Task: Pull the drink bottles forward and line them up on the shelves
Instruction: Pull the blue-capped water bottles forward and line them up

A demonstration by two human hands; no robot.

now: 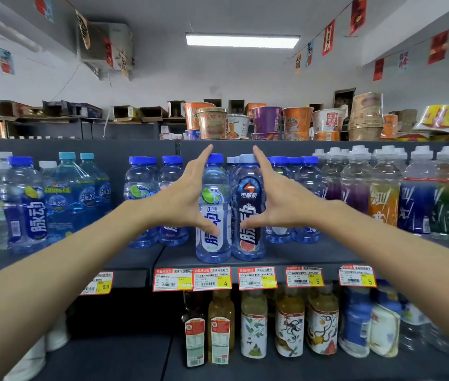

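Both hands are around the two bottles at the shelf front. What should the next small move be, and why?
Probably let go and reach for the blue-capped bottles right of the pair. The left hand and right hand, held flat, flank the white-label bottle and dark-label bottle, which already stand side by side at the shelf edge, while those neighbours sit further back.

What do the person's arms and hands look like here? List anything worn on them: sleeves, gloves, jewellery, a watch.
Nothing is worn on them. The left hand and the right hand are bare, with no gloves and no rings on the fingers that show. Both arms are uncovered right back to the edge of the picture, with no sleeve, watch, bracelet or wristband in view.
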